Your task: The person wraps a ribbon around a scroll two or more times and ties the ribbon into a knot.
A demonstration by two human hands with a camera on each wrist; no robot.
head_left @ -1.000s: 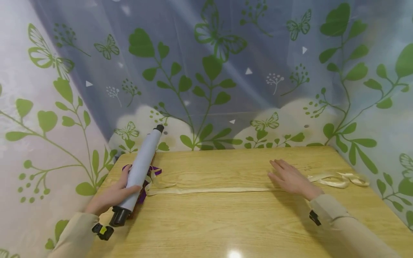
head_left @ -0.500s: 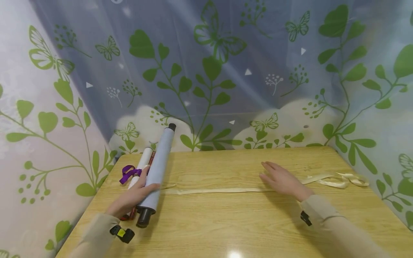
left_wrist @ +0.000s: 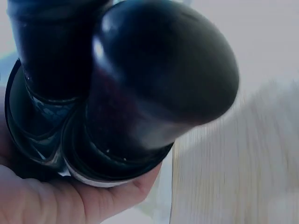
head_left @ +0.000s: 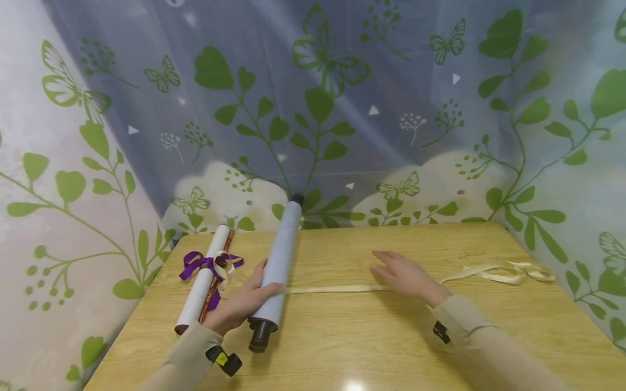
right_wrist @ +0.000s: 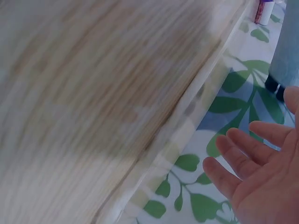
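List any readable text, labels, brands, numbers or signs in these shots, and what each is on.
None readable in any view.
Grey roll in the left hand: no lettering visible.
White roll: none visible.
Table: faint marks near the back right, too faint to tell if text.
Wall hanging: leaves, butterflies and triangles, no words visible.

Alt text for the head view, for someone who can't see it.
A person's left hand grips a pale blue roll with black ends over a wooden table. The right hand, holding nothing, is over a cream ribbon stretched across the table; a white roll with a purple ribbon lies at left.
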